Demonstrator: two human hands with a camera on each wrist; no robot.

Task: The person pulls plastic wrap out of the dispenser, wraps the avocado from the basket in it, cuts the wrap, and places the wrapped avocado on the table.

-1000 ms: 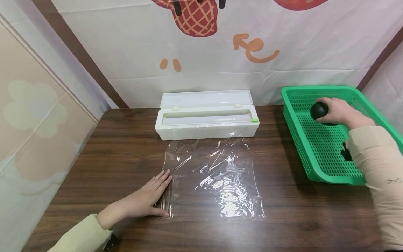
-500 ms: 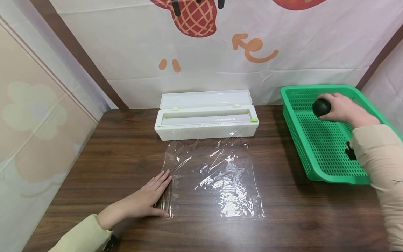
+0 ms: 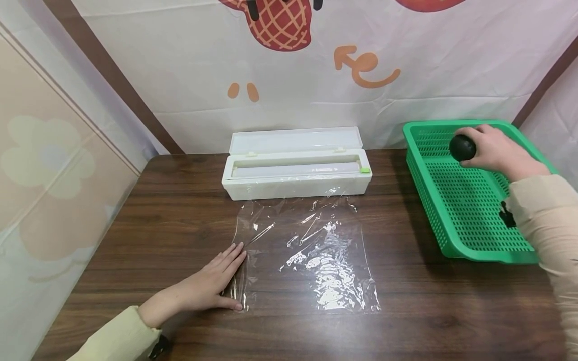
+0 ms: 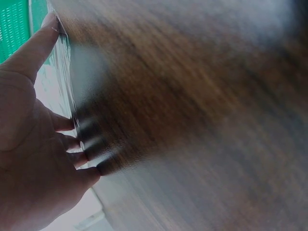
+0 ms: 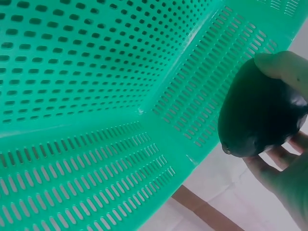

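Note:
My left hand (image 3: 207, 288) lies with straight, spread fingers on the left edge of a clear sheet of plastic wrap (image 3: 307, 260), pressing it to the table. The sheet runs from a white wrap dispenser box (image 3: 298, 188), whose lid stands up at the back. In the left wrist view, the fingertips and thumb of that hand (image 4: 38, 159) touch the film's edge. Over the green basket (image 3: 444, 235), my right hand (image 3: 501, 150) holds a black egg-shaped fruit (image 3: 462, 148). The right wrist view shows this smooth, dark fruit (image 5: 262, 110) between thumb and fingers; its exact kind is unclear.
A white film roll (image 3: 293, 170) sits inside the dispenser, and a small green slider (image 3: 365, 171) is at its right end. Behind the brown wood table (image 3: 180, 215) hangs a printed white cloth (image 3: 180, 65).
My right hand has risen slightly and shifted a little to the right with the black fruit, staying above the basket. The left hand and the film have not moved.

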